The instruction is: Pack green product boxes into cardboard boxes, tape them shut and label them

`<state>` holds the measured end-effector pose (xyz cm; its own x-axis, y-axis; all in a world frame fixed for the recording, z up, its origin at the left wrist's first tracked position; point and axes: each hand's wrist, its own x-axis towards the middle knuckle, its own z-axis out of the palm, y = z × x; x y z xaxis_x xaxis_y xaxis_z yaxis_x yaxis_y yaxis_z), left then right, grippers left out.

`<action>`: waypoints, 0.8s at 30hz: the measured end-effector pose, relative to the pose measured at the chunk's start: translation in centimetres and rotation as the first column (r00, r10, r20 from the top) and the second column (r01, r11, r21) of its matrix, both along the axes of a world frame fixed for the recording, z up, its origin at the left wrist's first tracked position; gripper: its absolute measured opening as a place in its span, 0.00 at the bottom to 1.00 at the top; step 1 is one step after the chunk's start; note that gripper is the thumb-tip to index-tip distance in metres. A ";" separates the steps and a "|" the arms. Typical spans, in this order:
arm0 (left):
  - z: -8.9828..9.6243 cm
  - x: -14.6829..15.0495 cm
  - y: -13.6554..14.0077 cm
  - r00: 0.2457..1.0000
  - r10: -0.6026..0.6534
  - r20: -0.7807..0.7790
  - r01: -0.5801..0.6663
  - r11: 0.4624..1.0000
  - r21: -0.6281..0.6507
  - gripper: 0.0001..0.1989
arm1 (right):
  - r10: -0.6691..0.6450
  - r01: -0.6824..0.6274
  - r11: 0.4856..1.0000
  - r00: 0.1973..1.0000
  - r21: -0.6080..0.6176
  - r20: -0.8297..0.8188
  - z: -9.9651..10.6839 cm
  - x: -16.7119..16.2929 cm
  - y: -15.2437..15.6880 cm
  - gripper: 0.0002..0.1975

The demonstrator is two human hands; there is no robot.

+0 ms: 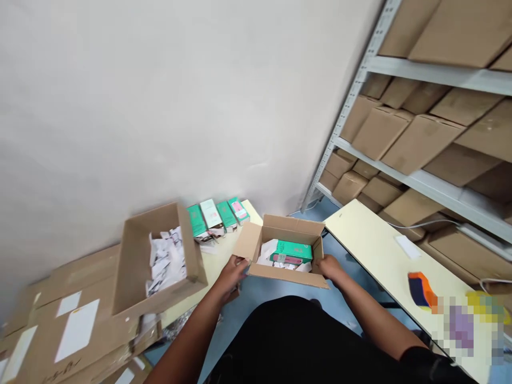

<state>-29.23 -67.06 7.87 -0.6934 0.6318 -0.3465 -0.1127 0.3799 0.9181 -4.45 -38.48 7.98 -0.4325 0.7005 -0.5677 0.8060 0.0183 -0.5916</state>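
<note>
An open cardboard box (292,232) is held up in front of my body, its flaps spread. Inside it lies a green and pink carton (294,250) amid crumpled white paper (267,250). My left hand (233,274) grips the box at its left side, by the flap. On the opposite side, my right hand (328,265) is closed on the right wall. Some fingers of both hands are hidden by the cardboard.
A larger cardboard box (152,298) of crumpled paper stands left, near several green and white cartons (210,213) on a pale table (224,253). Flattened cardboard (90,320) lies left. At right are another pale table (368,237) and shelving (420,66) with boxes.
</note>
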 end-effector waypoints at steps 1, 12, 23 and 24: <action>-0.1 1.0 1.4 0.995 -0.033 0.096 0.032 0.999 0.013 0.22 | -0.006 0.006 1.000 1.000 -0.012 -0.001 -0.2 0.9 0.7 0.07; 2.2 10.5 22.3 0.975 -0.215 -0.060 0.214 0.976 -0.028 0.26 | -0.220 0.221 0.975 0.974 0.011 -0.055 -1.2 15.8 13.4 0.09; 0.7 19.1 42.0 0.877 -0.471 -0.095 0.461 0.881 -0.109 0.27 | -0.474 0.477 0.879 0.873 -0.005 -0.113 -4.2 28.6 23.3 0.16; 0.5 19.6 43.2 0.872 -0.485 -0.072 0.475 0.872 -0.114 0.27 | -0.494 0.496 0.868 0.861 -0.010 -0.117 -4.6 29.1 23.8 0.17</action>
